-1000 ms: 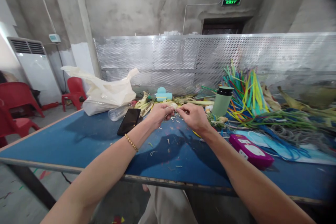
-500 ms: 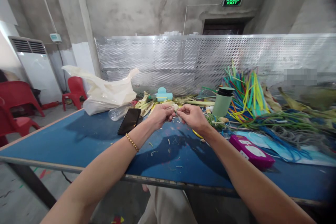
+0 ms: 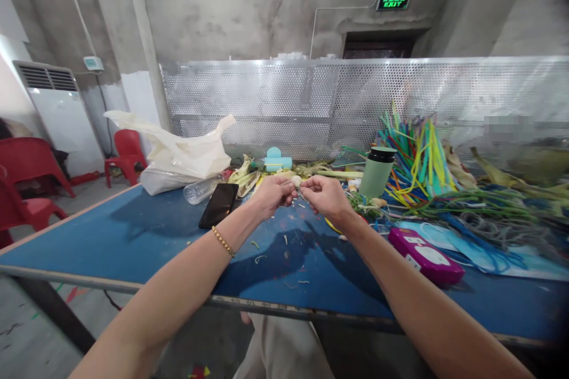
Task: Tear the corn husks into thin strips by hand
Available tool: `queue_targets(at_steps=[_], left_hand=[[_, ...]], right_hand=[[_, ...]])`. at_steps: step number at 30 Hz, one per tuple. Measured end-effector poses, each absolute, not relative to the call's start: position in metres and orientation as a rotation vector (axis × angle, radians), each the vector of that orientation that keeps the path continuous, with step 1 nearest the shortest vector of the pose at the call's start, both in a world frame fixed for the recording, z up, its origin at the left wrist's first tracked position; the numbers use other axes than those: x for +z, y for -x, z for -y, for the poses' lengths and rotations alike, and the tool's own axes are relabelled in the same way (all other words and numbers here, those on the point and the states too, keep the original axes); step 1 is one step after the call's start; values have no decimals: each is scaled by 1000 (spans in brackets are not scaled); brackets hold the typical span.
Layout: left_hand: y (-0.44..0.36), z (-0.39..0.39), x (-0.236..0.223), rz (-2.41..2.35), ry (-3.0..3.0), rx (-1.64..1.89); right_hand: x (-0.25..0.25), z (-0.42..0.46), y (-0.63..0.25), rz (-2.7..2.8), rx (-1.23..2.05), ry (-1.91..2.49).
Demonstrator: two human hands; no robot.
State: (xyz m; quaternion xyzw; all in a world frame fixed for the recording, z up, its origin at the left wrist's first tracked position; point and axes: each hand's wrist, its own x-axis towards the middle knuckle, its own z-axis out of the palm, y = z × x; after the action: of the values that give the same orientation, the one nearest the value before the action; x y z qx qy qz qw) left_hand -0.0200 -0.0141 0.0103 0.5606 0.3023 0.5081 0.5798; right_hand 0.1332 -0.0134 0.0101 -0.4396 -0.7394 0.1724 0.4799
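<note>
Between my fingertips, above the blue table (image 3: pixel 164 249), is a small pale round piece (image 3: pixel 296 180); its kind is too small to make out. My left hand (image 3: pixel 274 195) pinches it from the left, thumb against fingers, with a beaded bracelet on that wrist. My right hand (image 3: pixel 326 196) is closed in a pinch at the piece's right side, almost touching the left fingertips. What the right fingertips hold is hidden. Thin pale scraps (image 3: pixel 260 259) lie on the table below both hands.
Left of my hands lie a black phone (image 3: pixel 219 205), a clear plastic bottle (image 3: pixel 200 190) and a white plastic bag (image 3: pixel 186 157). To the right stand a green cup (image 3: pixel 377 173), colourful strips (image 3: pixel 427 160), a magenta box (image 3: pixel 424 256) and tangled cords (image 3: pixel 493 228). Corn husks (image 3: pixel 244 174) lie behind.
The pale piece has turned slightly between my fingertips and shows rounder. Both hands stay in nearly the same place.
</note>
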Motion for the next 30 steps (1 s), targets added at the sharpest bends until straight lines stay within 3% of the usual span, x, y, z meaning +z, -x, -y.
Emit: queue_targets(at_steps=[15,30], left_hand=[[25,0,-1,-779,-1657,1285],[19,8,5,-726,-1418,1304]], right_hand=[[13,16,-133,1817,349,1041],[17,19,-135,1853,331,1074]])
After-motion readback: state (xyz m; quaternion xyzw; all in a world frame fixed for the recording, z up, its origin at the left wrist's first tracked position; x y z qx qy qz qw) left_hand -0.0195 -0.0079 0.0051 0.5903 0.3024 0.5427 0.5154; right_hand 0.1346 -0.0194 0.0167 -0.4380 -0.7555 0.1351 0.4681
